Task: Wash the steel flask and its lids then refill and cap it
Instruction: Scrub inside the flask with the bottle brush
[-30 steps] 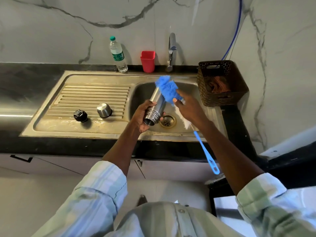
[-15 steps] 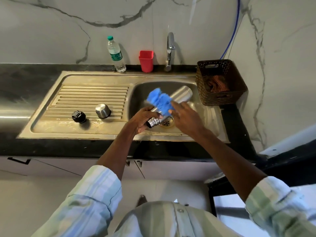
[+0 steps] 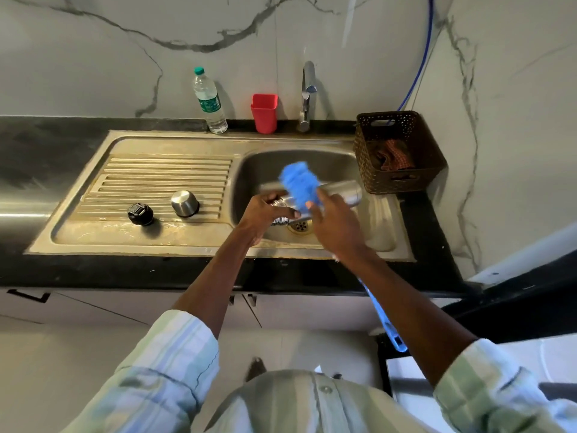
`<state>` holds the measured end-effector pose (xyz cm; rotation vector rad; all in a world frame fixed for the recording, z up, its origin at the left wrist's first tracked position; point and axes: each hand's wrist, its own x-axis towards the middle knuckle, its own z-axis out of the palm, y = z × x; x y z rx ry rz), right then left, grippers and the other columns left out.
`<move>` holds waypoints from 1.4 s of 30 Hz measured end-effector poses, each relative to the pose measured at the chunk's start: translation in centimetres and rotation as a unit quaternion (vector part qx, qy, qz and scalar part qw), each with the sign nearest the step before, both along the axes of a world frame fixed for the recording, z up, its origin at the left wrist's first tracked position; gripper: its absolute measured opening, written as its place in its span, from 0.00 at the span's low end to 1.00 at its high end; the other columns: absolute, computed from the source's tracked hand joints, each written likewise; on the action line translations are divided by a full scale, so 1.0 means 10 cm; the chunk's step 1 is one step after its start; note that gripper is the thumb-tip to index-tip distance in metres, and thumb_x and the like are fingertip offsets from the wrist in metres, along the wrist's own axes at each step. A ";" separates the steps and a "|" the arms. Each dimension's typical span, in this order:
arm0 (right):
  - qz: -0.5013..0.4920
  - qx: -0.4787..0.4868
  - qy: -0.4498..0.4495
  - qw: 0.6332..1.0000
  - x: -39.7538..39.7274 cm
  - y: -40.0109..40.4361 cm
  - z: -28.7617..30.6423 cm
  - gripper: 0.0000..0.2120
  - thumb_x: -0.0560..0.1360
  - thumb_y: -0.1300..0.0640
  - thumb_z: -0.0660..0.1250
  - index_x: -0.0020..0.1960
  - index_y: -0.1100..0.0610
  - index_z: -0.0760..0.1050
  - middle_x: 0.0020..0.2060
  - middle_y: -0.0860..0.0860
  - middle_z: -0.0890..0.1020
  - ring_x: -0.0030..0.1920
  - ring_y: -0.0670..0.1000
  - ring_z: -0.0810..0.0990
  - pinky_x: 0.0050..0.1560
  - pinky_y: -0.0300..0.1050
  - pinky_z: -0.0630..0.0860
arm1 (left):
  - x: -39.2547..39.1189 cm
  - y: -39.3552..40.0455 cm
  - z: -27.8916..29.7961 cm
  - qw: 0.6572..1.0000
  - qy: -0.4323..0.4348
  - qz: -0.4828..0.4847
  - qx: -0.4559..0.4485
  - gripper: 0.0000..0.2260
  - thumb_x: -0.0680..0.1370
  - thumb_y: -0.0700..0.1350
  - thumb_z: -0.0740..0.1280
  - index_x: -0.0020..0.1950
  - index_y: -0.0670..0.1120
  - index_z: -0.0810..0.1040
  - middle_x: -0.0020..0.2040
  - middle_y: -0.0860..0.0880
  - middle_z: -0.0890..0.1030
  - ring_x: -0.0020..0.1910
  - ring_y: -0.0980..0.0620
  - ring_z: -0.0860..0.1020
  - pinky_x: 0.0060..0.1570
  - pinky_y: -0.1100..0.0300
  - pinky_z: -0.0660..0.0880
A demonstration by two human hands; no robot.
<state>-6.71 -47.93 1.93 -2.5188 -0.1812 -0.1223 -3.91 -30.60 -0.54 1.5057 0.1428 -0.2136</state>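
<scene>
Over the sink basin my left hand grips the threaded neck end of the steel flask, which lies almost level with its base pointing right. My right hand holds the blue bottle brush; its fluffy head lies across the flask's body and its handle runs down past my wrist. On the ribbed drainboard sit the black stopper lid and the upturned steel cup lid.
At the back stand a plastic water bottle, a red cup and the tap. A brown basket with a cloth sits right of the basin. The drain lies under my hands.
The flask has tipped from steeply slanted to nearly horizontal, base swinging right. The brush head slid from the flask's far end to its middle.
</scene>
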 end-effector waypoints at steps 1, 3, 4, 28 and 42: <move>0.036 -0.005 -0.010 0.999 -0.09 0.03 -0.06 0.21 0.83 0.48 0.56 0.73 0.54 0.65 0.58 0.60 0.75 0.52 0.61 0.78 0.49 0.53 0.76 | -0.01 0.00 -0.03 1.000 -0.004 0.013 -0.015 0.25 0.59 0.36 0.81 0.54 0.45 0.82 0.49 0.47 0.85 0.50 0.45 0.83 0.52 0.51 0.81; -0.020 0.021 0.007 1.000 0.01 -0.08 -0.08 0.21 0.83 0.48 0.56 0.72 0.55 0.66 0.58 0.61 0.77 0.54 0.61 0.79 0.51 0.53 0.76 | -0.04 0.02 -0.07 0.996 0.005 0.059 -0.059 0.28 0.58 0.36 0.82 0.54 0.43 0.77 0.47 0.46 0.81 0.46 0.47 0.82 0.43 0.54 0.81; -0.090 0.051 0.032 0.994 0.12 -0.19 -0.07 0.21 0.83 0.48 0.56 0.72 0.55 0.67 0.59 0.61 0.77 0.56 0.61 0.78 0.54 0.53 0.75 | -0.06 0.03 -0.07 0.994 0.009 0.077 -0.071 0.27 0.60 0.34 0.81 0.54 0.43 0.75 0.47 0.46 0.80 0.44 0.49 0.81 0.39 0.58 0.80; -0.092 0.249 0.136 0.954 0.04 0.22 0.15 0.13 0.82 0.49 0.58 0.52 0.56 0.76 0.40 0.48 0.78 0.39 0.48 0.77 0.41 0.43 0.68 | 0.16 -0.08 0.03 0.946 -0.071 0.157 -0.275 0.22 0.64 0.36 0.77 0.56 0.43 0.78 0.46 0.48 0.82 0.46 0.50 0.79 0.49 0.57 0.77; -0.122 0.315 0.261 0.904 0.12 0.21 0.19 0.13 0.79 0.50 0.63 0.51 0.60 0.79 0.44 0.59 0.83 0.41 0.57 0.82 0.43 0.51 0.77 | 0.20 -0.09 0.13 0.972 -0.022 0.174 -0.157 0.22 0.72 0.57 0.73 0.59 0.44 0.78 0.54 0.36 0.80 0.50 0.35 0.79 0.54 0.38 0.77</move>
